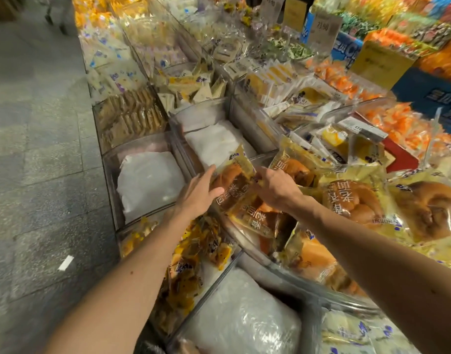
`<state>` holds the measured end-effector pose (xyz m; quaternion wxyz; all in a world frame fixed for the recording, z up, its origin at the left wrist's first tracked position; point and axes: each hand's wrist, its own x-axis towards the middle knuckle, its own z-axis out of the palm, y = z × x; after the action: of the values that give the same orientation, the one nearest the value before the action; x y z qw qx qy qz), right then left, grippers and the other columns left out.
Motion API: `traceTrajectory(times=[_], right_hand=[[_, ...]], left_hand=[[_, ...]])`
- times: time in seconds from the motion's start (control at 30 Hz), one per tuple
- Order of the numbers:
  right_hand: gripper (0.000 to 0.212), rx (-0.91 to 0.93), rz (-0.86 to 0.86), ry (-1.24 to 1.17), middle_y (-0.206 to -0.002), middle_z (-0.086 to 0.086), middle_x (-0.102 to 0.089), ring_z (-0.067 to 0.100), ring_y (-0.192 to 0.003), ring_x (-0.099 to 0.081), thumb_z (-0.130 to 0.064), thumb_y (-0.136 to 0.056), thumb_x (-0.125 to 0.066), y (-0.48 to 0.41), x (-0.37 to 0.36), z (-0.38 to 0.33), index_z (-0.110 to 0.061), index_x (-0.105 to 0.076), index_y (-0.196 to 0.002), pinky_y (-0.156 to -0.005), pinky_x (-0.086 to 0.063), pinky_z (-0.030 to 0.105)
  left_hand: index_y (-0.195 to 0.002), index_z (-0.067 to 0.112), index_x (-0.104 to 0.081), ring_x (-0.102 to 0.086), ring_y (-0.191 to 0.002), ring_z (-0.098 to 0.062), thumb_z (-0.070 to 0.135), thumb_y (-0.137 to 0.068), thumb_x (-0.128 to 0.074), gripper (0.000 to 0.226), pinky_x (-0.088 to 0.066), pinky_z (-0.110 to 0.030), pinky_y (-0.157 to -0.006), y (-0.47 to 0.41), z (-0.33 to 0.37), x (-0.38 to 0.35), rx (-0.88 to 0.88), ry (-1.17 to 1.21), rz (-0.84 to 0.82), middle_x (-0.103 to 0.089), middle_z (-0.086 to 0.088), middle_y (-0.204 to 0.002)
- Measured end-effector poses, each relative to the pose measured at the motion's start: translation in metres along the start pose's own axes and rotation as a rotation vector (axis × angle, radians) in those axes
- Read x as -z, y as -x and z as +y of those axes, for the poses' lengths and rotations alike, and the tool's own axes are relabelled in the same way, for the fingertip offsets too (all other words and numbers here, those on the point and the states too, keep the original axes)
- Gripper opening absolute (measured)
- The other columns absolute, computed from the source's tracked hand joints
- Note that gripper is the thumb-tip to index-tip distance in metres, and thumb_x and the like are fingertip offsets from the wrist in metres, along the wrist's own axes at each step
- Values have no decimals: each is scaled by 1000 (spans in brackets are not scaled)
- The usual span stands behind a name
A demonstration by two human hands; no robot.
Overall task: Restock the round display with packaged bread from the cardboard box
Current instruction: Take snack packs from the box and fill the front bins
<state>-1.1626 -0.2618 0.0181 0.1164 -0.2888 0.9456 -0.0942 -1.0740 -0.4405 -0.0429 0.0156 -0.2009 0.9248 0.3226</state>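
Far left is grey floor (40, 149) with one white paper scrap (65, 262) lying on it. Next come the clear bins (109, 159), and the nearest two hold only white padding bags (148, 182). Now the left hand (199, 192) grips the bread packet (234, 180), thumb across its front and fingers behind. The packet stands tilted over the near edge of the round display (260, 256). The right hand (275, 187) pinches its other side with fingers curled. Directly beneath it, stacked loaves (255, 218) crowd the spot. To the right, more bagged loaves (354, 200) are heaped high in the display. Beyond them are orange snack packs (398, 123) and a red box (400, 155).
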Motion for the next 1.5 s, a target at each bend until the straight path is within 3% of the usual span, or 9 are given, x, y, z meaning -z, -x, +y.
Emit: traceTrajectory(times=[0.17,0.33,0.47,0.6,0.77,0.9,1.03,1.27,1.5], right_hand=[[48,17,85,2,-134,15,-51,34,-123,-44,-31,-96,-58,26,7,1,-7,-45,-136,-102,-37,40],[39,182,314,-58,-114,16,-58,37,-104,-51,-33,-89,-62,93,-1,-8,-7,-58,-118,-88,-45,46],[27,531,183,-362,-88,5,-65,29,-83,-61,-39,-87,-54,182,-45,-47,-13,-61,-92,-71,-49,38],[22,810,-162,-446,-85,6,-67,30,-82,-63,-35,-86,-56,280,-119,-102,-14,-62,-87,-68,-50,37],[13,1134,-624,-207,-99,4,-64,25,-99,-58,-27,-90,-60,378,-201,-171,-15,-60,-95,-82,-43,34],[14,1199,-773,-36,-94,3,-64,23,-92,-60,-33,-93,-56,425,-256,-218,-19,-57,-92,-76,-46,34],[17,1239,-761,148,-101,5,-66,26,-96,-61,-30,-97,-55,459,-323,-265,-14,-58,-101,-71,-40,32],[54,1093,-903,291,-147,13,-41,33,-136,-39,-28,-97,-60,482,-440,-306,-10,-37,-143,-110,-36,41],[105,1108,-928,247,-166,5,-5,27,-152,-13,-34,-87,-75,484,-515,-324,-13,-2,-159,-121,-21,40]], left_hand=[[-145,25,-42,-44,-134,-27,30,-101,-54,46,-39,-40,-105,25,11,-2,-26,77,155,-44,-2,-148],[-92,26,-66,-63,-94,-26,36,-99,-53,18,-50,-37,-76,88,17,27,59,23,277,-70,-1,-97],[-78,22,-59,-50,-66,-13,37,-96,-61,24,-38,-26,-58,212,12,37,179,88,449,-52,11,-66],[-73,26,-52,-47,-57,-8,30,-94,-66,25,-33,-24,-58,387,-24,-2,529,168,718,-43,9,-58],[-81,16,-60,-57,-75,-16,36,-95,-63,24,-46,-32,-72,605,-76,-104,1134,223,679,-61,5,-78],[-104,19,-62,-61,-95,-23,39,-96,-60,22,-52,-39,-82,706,-130,-177,1408,368,600,-65,-2,-99],[-124,13,-57,-61,-104,-32,34,-101,-53,32,-51,-40,-82,748,-183,-222,1482,426,646,-65,-11,-113],[-156,14,-20,-33,-143,-34,64,-84,-65,99,-34,-48,-113,746,-281,-227,1623,824,967,-34,-10,-157],[-151,10,-32,-43,-136,-35,81,-62,-69,120,-40,-48,-111,731,-343,-250,1719,1039,961,-47,-13,-148]])
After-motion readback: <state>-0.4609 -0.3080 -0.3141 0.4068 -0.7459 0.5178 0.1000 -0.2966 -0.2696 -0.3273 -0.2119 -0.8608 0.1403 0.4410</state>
